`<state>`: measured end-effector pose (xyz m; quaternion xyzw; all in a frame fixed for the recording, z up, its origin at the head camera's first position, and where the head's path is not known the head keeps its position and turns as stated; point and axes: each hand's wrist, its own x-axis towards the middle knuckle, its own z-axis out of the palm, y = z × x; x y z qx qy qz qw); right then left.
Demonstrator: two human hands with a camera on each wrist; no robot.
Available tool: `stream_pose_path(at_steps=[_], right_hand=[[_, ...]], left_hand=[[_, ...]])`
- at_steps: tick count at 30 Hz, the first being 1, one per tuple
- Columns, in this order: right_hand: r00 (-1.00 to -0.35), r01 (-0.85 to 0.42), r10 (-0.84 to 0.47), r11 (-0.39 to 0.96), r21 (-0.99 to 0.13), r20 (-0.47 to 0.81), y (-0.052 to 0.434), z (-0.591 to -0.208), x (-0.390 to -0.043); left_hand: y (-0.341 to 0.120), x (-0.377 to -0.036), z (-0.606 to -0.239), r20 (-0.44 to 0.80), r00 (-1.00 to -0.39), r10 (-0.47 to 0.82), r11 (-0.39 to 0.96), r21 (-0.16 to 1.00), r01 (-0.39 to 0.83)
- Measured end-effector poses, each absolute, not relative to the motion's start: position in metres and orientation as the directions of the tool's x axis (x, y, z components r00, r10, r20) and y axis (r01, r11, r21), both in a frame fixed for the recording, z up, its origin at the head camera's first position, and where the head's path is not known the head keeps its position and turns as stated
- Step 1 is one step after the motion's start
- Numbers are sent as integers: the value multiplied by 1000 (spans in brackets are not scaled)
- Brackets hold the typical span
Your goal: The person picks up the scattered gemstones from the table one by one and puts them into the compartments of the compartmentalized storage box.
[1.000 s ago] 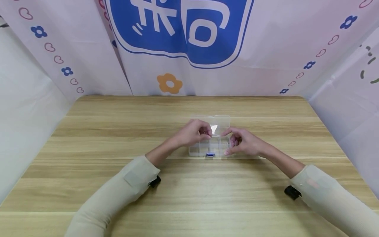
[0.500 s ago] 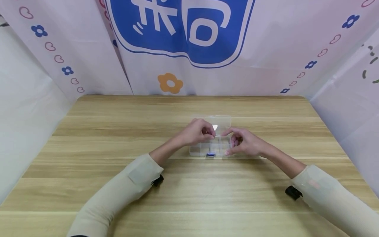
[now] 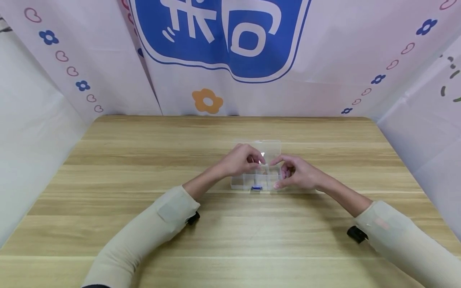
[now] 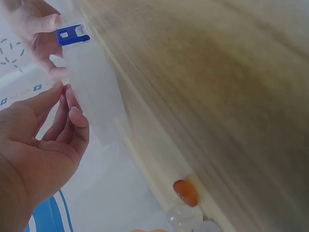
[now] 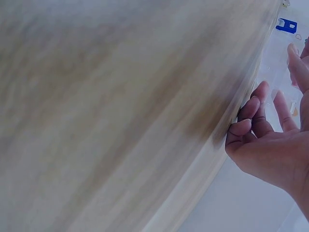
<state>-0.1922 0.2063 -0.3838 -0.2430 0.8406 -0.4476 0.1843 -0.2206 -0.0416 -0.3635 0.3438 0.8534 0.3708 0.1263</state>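
A clear plastic compartment box point(image 3: 252, 181) lies on the wooden table point(image 3: 144, 176), its lid point(image 3: 268, 146) open flat behind it. A blue latch point(image 3: 256, 187) sits on its front edge. My left hand point(image 3: 260, 161) hovers over the middle compartments, fingertips drawn together at the box; what they pinch is hidden. My right hand point(image 3: 284, 173) grips the box's right end, thumb on the front wall, forefinger at the back. The left wrist view shows the left hand point(image 4: 65, 96) at the box's point(image 4: 94, 92) rim, with the latch point(image 4: 72, 35) beyond. In the right wrist view the right hand point(image 5: 263, 121) is against the box point(image 5: 277, 63).
Printed fabric walls point(image 3: 216, 60) close the table on the back, left and right. Bare wood runs around the box on all sides. Black wrist straps point(image 3: 356, 234) sit on both cream sleeves.
My left hand has slid slightly right and down over the box's middle. The right hand and the box have stayed in place.
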Motion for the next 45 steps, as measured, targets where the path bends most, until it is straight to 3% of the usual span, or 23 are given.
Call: stream_pose_path(at_steps=[27,45], right_hand=[[-820,-231,-566,466,-854,-87,206,-383,-190],[-816,-234,-571,457,-858,-82,205,-383,-190]], left_hand=[[-118,-206,-349,54,-765,642,507,719,476],[-159,-196,-360,25,-791,611,543,715,442]])
